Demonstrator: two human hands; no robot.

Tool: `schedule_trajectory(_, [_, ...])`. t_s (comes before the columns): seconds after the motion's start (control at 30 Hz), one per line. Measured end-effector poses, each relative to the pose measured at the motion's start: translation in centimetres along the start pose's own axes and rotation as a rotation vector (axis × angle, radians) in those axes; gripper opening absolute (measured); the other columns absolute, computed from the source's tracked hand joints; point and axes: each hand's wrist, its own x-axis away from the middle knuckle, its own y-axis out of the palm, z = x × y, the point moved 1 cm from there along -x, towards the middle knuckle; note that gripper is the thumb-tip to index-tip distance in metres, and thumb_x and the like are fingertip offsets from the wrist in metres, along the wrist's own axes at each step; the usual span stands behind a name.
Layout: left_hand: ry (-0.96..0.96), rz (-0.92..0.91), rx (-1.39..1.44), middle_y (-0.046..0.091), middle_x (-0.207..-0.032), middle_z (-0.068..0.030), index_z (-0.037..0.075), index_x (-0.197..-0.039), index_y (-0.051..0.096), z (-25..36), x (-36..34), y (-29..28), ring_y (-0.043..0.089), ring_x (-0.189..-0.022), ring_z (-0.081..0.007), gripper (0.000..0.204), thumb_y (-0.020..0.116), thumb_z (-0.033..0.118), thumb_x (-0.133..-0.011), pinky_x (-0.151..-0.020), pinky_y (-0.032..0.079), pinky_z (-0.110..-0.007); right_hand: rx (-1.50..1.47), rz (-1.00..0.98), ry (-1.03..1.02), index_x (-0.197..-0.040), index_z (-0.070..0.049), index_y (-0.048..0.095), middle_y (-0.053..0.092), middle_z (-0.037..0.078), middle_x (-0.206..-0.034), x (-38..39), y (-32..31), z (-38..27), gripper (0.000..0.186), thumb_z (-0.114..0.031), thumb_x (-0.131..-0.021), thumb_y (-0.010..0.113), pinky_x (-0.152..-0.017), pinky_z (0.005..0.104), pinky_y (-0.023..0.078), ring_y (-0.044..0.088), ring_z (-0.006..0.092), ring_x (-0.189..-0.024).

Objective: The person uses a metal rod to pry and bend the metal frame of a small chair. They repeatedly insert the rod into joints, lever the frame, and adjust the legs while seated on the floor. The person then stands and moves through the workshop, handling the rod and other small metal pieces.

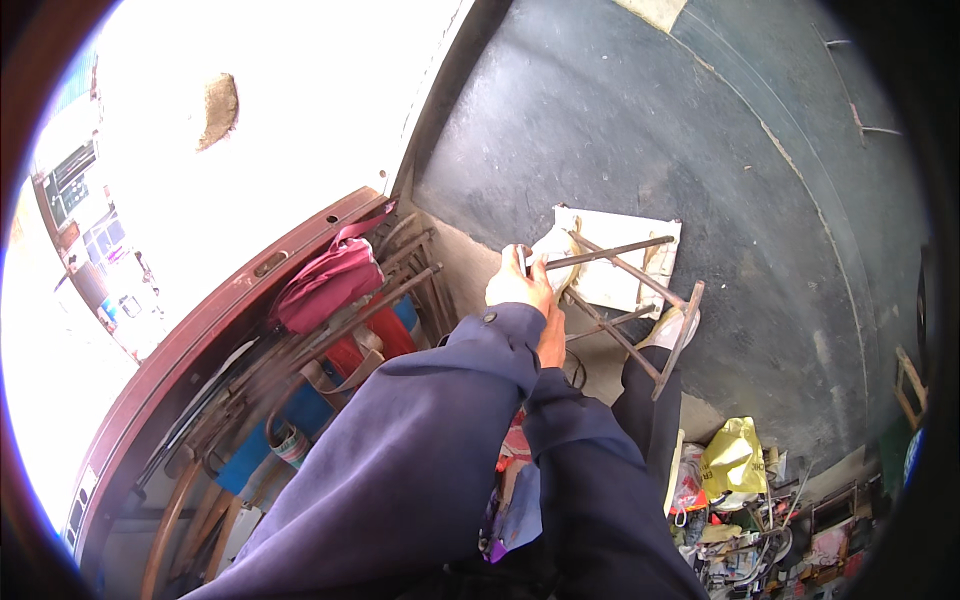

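Blue sleeves (430,450) filling the bottom middle, left hand (518,285) wrapped tight around one rusty rod of a metal frame (625,300) at the center, right hand (551,335) tucked just under it, grip hidden, pink bag (325,280) on the left

Metal wkshop: rebar frame (625,300), scrap clutter (760,520).

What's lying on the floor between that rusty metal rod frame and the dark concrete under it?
A white sheet lies flat beneath the rusty metal rod frame, on the dark concrete floor, seen in the head view.
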Motion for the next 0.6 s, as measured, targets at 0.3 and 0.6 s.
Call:
schedule_trajectory(0.3, [-0.066, -0.05, 0.05, 0.074, -0.097, -0.0197, 0.008, -0.116, 0.063, -1.6, -0.2, 0.4, 0.072, -0.092, -0.0395, 0.039, 0.072, 0.035, -0.09, -0.082, 0.056, -0.045, 0.028, -0.225, 0.425, -0.144, -0.016, 0.047, 0.066, 0.021, -0.12, -1.0, 0.7, -0.7, 0.061, -0.037, -0.09, 0.067, -0.088, 0.0514, 0.05, 0.064, 0.0428, -0.107])
schedule_trajectory(0.6, [0.014, 0.017, 0.419, 0.063, -0.081, -0.0095, 0.004, -0.104, 0.056, -1.3, 1.8, 3.3, 0.059, -0.071, -0.02, 0.024, 0.069, 0.024, -0.097, -0.072, 0.05, -0.035, -0.003, -0.164, 0.12, -0.138, -0.014, 0.049, 0.069, 0.019, -0.107, -1.7, 2.2, 3.2, 0.056, -0.033, -0.089, 0.067, -0.08, 0.0523, 0.052, 0.065, 0.046, -0.1])
